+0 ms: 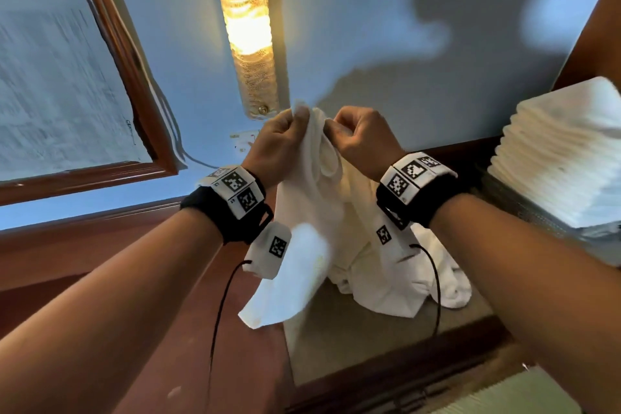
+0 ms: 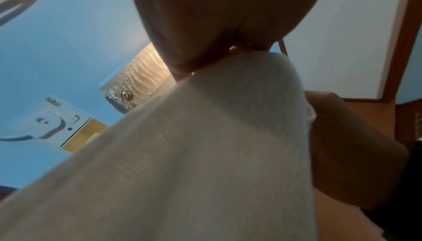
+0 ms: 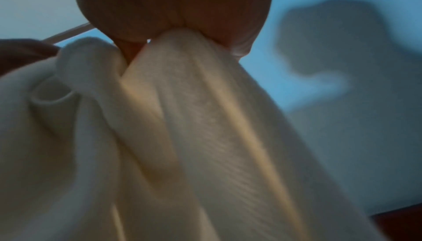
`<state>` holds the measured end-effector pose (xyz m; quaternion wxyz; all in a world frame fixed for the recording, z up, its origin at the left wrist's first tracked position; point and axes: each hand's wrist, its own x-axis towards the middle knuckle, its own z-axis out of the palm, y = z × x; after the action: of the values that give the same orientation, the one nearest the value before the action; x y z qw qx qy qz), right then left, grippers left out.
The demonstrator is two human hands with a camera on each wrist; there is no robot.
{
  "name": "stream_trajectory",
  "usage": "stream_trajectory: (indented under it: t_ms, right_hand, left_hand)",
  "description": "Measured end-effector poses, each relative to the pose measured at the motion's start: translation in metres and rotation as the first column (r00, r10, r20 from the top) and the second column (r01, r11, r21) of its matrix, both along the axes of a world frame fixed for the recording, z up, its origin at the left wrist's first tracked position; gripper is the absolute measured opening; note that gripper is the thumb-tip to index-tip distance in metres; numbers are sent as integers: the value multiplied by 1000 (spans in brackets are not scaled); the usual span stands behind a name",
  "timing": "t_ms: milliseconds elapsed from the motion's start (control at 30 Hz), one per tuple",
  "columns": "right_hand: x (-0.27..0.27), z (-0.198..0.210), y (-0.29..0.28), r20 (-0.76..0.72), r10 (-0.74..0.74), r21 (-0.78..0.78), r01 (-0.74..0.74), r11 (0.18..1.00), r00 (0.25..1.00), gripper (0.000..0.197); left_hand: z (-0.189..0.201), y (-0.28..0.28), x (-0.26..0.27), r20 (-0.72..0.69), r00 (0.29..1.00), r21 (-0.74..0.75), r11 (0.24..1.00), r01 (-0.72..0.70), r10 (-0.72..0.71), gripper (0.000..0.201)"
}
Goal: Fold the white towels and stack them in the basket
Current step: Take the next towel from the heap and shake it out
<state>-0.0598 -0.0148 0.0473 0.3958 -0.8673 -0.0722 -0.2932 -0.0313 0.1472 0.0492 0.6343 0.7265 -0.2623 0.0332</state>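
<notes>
No brand or legible wording showed anywhere. The only printed marks were the black-and-white square codes on the white blocks of the wrist bands [image 1: 239, 190], and some handwriting on the framed whiteboard [image 1: 57, 84] at the left, too blurred to read. A white wall plate [image 2: 57, 124] carried a small dark line of print that could not be made out.

The person stood holding one white towel [image 1: 322, 212] up in front of a pale blue wall [image 1: 386, 27]. The left hand [image 1: 280, 144] pinched a top corner of it between thumb and curled fingers, and the right hand [image 1: 361, 141] pinched the top edge just beside it, so the two fists were close together with the cloth bunched between them. From the wrist views, each grip showed as fingertips closed tight on gathered fabric.

The towel was plain white, soft and finely ribbed, hanging in long vertical folds, warmed to cream where the lamp caught it. Its lower end trailed down onto a rumpled heap of more white towels [image 1: 413, 282] on a grey mat [image 1: 353, 339] laid over the dark wooden counter [image 1: 134, 329].

At the right, a tall stack of folded towels [image 1: 557, 158] stood with its edges layered neatly. Whatever it stood in was too blurred to tell apart.

A lit amber wall lamp [image 1: 248, 27] glowed above the hands.
</notes>
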Motion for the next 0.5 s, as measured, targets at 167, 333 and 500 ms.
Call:
stream_trajectory:
  t_ms: [167, 333, 500]
  right_hand:
    - [-29, -39, 4, -5, 9, -267, -10, 964, 1000, 22]
    - [-42, -96, -19, -276, -223, -370, 110, 922, 935, 22]
    - [-56, -104, -25, -500, -301, -84, 300, 950, 812, 33]
  left_hand:
    - [9, 3, -7, 115, 989, 61, 993, -102, 94, 55]
    - [13, 41, -16, 120, 985, 48, 990, -133, 127, 41]
    - [8, 86, -45, 229, 965, 148, 975, -167, 131, 42]
